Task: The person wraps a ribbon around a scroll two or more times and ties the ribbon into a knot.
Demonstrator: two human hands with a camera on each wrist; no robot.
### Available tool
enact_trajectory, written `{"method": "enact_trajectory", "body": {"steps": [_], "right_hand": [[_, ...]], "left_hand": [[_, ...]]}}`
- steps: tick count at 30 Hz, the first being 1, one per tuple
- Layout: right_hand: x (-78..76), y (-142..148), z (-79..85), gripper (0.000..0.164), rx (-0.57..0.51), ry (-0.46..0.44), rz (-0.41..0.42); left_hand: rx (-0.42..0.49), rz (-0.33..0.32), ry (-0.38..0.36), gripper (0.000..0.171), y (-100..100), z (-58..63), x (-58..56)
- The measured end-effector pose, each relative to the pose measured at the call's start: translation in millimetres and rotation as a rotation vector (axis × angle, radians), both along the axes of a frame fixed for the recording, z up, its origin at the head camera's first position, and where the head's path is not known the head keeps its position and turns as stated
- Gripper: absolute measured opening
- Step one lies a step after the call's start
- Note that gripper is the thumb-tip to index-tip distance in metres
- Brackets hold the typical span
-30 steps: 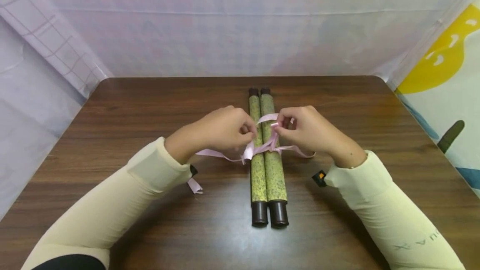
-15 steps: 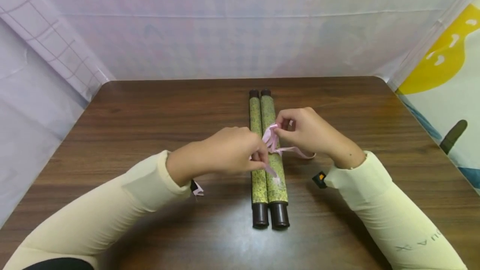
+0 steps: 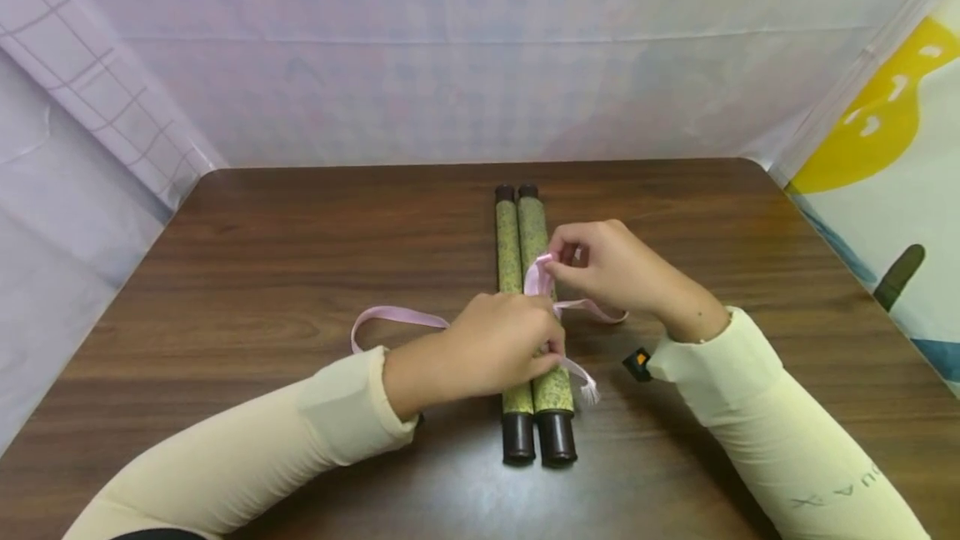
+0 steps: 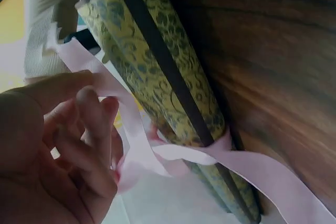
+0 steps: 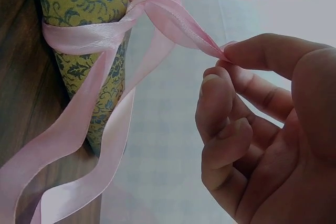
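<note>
Two rolled scrolls in yellow-green floral brocade, the left scroll [image 3: 507, 252] and the right scroll [image 3: 533, 223], lie side by side with dark end knobs. A pink satin ribbon [image 3: 397, 314] is wrapped around their middle. My right hand [image 3: 626, 273] pinches a raised ribbon loop [image 5: 178, 24] between thumb and forefinger. My left hand [image 3: 483, 348], over the near half of the scrolls, pinches a ribbon tail [image 4: 134, 129] at its thumb and finger; the frayed end [image 3: 588, 392] hangs past the right scroll. The left hand covers the knot area in the head view.
The scrolls rest on a brown wood-grain table [image 3: 337, 240]. A pale checked curtain [image 3: 450, 90] stands behind it, and a printed cloth with a yellow shape [image 3: 870, 119] hangs at the right. Another ribbon tail [image 3: 600, 312] lies right of the scrolls.
My left hand has moved right and nearer, from left of the scrolls to across them, bringing a ribbon tail over to the right. My right hand keeps its pinch on the loop, nearly still.
</note>
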State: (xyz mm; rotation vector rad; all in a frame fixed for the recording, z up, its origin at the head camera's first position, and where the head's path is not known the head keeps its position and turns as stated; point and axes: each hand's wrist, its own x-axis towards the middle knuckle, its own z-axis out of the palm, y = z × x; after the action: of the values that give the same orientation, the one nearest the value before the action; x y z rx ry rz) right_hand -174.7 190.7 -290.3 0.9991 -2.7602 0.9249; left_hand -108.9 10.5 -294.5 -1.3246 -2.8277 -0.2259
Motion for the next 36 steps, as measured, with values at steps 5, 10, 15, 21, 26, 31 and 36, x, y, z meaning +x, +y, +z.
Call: {"method": "enact_trajectory", "body": {"steps": [5, 10, 15, 21, 26, 31, 36], "right_hand": [[-0.3, -0.2, 0.0, 0.008, -0.013, -0.022, 0.035], [-1.1, 0.8, -0.7, 0.007, -0.026, -0.06, 0.084], [-0.2, 0.1, -1.3, 0.007, -0.024, -0.088, 0.092], [13.3, -7.5, 12.4, 0.006, -0.038, -0.1, 0.078], [21.7, -12.0, 23.9, 0.005, -0.038, -0.109, 0.076], [10.9, -4.7, 10.0, 0.006, -0.042, -0.139, 0.083], [2.4, -0.1, -0.6, 0.007, -0.047, -0.137, 0.104]], "left_hand": [[0.009, -0.024, 0.062, 0.01, 5.5, -3.9, 3.9], [0.018, -0.005, 0.073, 0.015, 7.5, -7.9, 2.0], [0.029, 0.015, 0.039, 0.012, 4.8, -13.0, -2.6], [0.108, 0.043, -0.023, 0.013, -7.1, -7.0, -6.7], [0.236, 0.177, -0.036, 0.009, -21.5, 7.8, -17.0], [0.268, 0.309, -0.041, 0.019, -28.5, 17.3, -30.2], [0.263, 0.324, -0.083, 0.024, -27.6, 18.2, -36.6]]}}
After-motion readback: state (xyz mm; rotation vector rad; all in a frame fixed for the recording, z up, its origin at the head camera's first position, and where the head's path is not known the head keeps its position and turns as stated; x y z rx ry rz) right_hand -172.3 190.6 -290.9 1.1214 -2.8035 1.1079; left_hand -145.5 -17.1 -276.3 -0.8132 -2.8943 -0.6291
